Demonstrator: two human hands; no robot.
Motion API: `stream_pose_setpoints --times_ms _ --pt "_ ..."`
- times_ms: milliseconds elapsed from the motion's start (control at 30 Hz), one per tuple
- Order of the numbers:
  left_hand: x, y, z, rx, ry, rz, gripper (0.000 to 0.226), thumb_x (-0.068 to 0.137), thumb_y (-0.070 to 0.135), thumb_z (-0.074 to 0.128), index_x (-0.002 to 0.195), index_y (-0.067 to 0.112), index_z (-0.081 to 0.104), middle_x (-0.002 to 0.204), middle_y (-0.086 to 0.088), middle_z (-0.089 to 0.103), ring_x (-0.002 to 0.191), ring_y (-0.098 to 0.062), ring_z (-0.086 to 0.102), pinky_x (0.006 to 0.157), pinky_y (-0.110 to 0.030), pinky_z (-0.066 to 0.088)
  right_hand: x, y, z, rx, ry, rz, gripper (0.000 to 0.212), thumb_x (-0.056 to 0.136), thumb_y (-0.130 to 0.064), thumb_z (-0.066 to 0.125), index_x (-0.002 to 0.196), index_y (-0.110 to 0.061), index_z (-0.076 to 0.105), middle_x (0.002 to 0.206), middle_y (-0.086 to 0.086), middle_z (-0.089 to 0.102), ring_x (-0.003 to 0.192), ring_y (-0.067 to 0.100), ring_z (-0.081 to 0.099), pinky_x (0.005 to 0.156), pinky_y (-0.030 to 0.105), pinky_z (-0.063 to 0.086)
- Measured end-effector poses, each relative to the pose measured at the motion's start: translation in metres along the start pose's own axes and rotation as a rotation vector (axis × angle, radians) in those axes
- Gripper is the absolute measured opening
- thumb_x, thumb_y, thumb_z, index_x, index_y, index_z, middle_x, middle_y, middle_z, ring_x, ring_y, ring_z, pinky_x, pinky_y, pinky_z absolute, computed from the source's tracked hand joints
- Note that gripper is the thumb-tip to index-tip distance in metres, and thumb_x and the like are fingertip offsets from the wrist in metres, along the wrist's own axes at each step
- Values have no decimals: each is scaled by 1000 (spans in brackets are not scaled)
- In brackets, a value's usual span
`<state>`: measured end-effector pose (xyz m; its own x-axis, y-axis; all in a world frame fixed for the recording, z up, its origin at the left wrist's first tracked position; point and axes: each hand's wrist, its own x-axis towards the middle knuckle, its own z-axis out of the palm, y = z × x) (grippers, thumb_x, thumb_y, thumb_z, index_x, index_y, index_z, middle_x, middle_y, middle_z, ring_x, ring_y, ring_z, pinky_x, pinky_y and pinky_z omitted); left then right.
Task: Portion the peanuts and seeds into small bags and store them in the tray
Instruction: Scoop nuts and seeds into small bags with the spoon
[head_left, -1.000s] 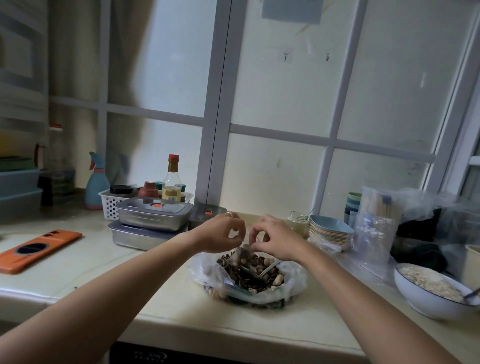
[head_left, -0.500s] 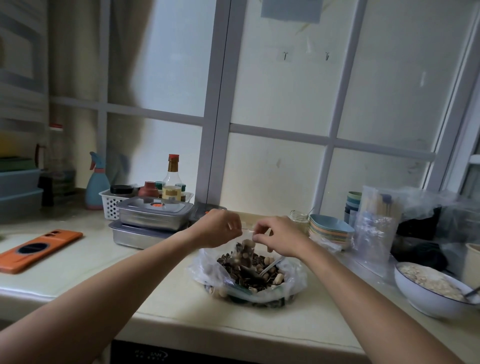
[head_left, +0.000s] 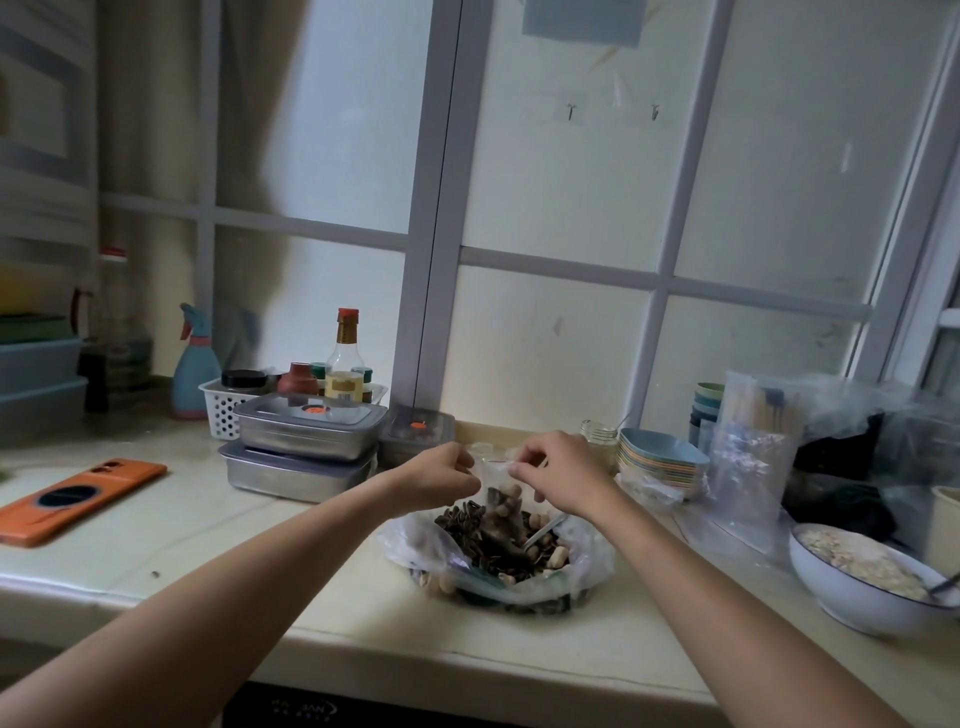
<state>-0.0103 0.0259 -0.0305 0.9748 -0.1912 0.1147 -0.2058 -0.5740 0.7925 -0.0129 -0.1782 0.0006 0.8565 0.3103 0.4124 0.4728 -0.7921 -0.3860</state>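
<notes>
A small clear bag (head_left: 500, 496) holding peanuts and dark seeds hangs just above a large open plastic bag of peanuts and seeds (head_left: 498, 556) on the counter. My left hand (head_left: 441, 478) pinches the small bag's top left corner. My right hand (head_left: 558, 475) pinches its top right corner. A metal spoon (head_left: 543, 530) lies in the big bag's mix. Two stacked steel trays with lids (head_left: 306, 449) stand to the left behind my left hand.
An orange phone (head_left: 78, 499) lies at the left. A white bowl of oats (head_left: 872, 577) sits at the right, with a stack of coloured dishes (head_left: 660, 462), a glass jar (head_left: 597, 436) and clear bags (head_left: 753, 452) behind. A basket of bottles (head_left: 228, 402) stands at the back.
My hands have moved apart along the top of the small bag and lifted it slightly; they were close together over the big bag a second ago.
</notes>
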Motion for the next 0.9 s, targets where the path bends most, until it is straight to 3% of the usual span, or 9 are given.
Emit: stream_pose_setpoints --times_ms 133,267,333,433,533,600,667,733,900 --pt "-2 5 9 -65 -113 78 34 91 31 69 99 -1 63 92 -18 61 83 -24 55 72 -32 44 2 -4 0 120 87 14 18 93 -29 73 76 -25 72 63 -1 72 55 7 68 57 13 43" --pt "3 1 22 -110 -15 57 61 81 57 70 95 -2 66 83 -17 73 72 -22 64 72 -35 49 0 -3 -1 287 -49 36 15 96 -30 70 85 -20 75 68 2 74 54 6 65 54 14 45" --pt "7 -5 25 -49 122 -12 42 84 50 65 96 10 63 90 -8 75 73 -18 63 72 -34 50 1 5 0 368 -63 72 14 99 -30 66 92 -20 75 80 1 77 58 10 68 57 21 51" --pt "5 -7 25 -86 139 -33 27 89 36 60 105 15 60 102 -7 74 94 -25 68 86 -40 54 7 33 -1 280 110 223 17 100 -22 59 88 -18 71 85 -1 74 71 17 72 66 34 59" --pt "-3 -3 19 -151 136 5 36 86 34 56 113 11 60 104 -9 71 101 -27 67 97 -46 52 8 68 0 70 177 451 22 95 -12 53 76 -13 64 78 3 65 79 27 63 65 32 48" --pt "-7 -1 16 -105 148 46 34 88 32 54 113 10 61 103 -8 71 98 -26 66 95 -47 52 7 86 4 86 128 623 13 94 -11 53 95 -8 65 84 10 62 73 27 57 55 28 41" --pt "-7 -1 15 -36 165 87 27 93 27 52 110 8 62 98 -7 72 89 -23 66 90 -47 54 7 98 11 314 82 770 15 95 -10 53 107 -5 61 85 12 59 66 22 52 52 27 40" --pt "-8 0 13 -21 164 107 25 93 23 52 107 5 62 96 -9 72 81 -20 63 88 -49 55 6 102 16 601 54 846 8 97 -10 57 99 -6 63 83 12 60 65 19 51 55 28 42" --pt "-12 -3 9 -73 97 106 27 91 24 56 113 10 63 106 -8 73 104 -29 67 96 -46 52 9 109 23 911 186 831 13 90 -16 74 94 -4 73 84 8 72 75 16 60 51 22 36"
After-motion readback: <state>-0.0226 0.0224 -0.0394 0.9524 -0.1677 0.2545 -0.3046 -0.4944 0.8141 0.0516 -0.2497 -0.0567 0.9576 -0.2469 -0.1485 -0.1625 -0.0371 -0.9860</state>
